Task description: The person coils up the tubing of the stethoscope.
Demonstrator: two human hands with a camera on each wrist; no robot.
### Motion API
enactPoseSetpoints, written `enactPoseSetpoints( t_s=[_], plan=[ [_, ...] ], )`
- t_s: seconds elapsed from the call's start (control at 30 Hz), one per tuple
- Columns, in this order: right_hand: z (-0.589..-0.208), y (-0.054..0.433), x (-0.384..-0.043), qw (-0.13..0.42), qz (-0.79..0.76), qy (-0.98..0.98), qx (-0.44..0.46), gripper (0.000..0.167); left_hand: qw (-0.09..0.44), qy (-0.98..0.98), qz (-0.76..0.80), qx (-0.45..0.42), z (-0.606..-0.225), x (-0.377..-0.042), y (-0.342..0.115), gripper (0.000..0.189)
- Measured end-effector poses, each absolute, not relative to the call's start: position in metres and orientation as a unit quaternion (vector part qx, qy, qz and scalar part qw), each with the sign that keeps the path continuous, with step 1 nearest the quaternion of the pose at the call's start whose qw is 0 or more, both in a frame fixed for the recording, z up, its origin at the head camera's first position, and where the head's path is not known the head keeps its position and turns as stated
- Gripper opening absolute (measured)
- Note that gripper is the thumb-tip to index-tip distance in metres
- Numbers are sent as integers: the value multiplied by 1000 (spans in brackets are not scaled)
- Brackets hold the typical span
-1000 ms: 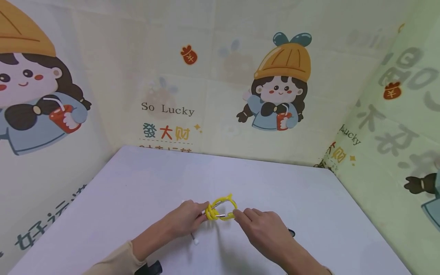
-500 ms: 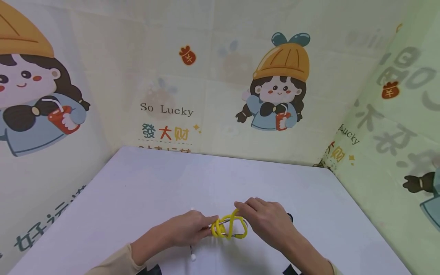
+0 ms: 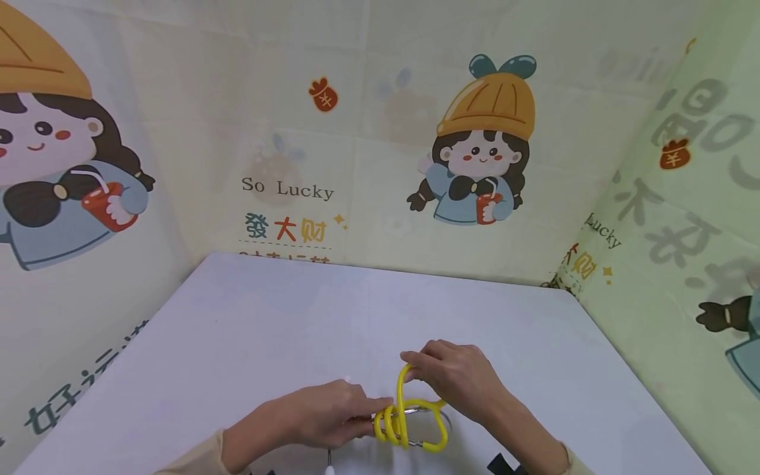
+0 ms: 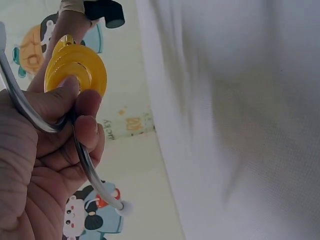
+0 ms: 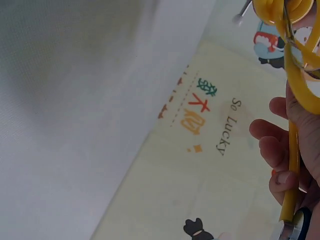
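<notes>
A stethoscope with yellow tubing [image 3: 388, 425] is between both hands, low in the head view. Several turns of the tubing wrap around its metal ear tubes [image 4: 92, 175]. My left hand [image 3: 332, 414] pinches the metal ear tubes right beside the coil, and a white eartip [image 4: 126, 208] sticks out past its fingers. My right hand [image 3: 466, 376] holds a strand of the tubing drawn up above the coil. In the right wrist view its curled fingers [image 5: 284, 186] lie around the tube, with the black-rimmed metal chest piece [image 5: 287, 231] just beyond. The palm hides part of the tubing.
A white-covered table [image 3: 285, 316] lies under the hands. Cartoon-printed cloth [image 3: 380, 165] stands as walls at the back and both sides. Black straps [image 3: 505, 465] show near the wrists at the bottom.
Both hands have come closer to the person, and the left has shifted right. The right hand has lifted a tubing strand over the ear tubes, and the coil has more turns.
</notes>
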State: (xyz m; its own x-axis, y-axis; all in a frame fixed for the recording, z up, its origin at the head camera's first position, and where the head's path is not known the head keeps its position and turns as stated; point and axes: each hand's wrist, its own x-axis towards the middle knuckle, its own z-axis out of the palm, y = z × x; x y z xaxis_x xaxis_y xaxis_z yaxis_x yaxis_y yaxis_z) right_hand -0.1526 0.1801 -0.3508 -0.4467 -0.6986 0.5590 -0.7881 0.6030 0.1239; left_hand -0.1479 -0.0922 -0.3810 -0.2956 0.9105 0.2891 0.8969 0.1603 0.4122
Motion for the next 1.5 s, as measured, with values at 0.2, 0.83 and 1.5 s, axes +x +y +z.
enactPoseSetpoints(
  t_s=[0.2, 0.83, 1.5],
  plan=[
    [-357, 184, -158, 271, 109, -845, 449, 28, 22, 733, 293, 613, -377, -142, -92, 42],
    [-384, 184, -148, 208, 145, -884, 393, 31, -74, 694, 437, 567, -378, -147, -96, 53],
    [-397, 176, -119, 127, 226, -895, 363, 42, -82, 772, 464, 426, -387, -160, -92, 51]
  ],
)
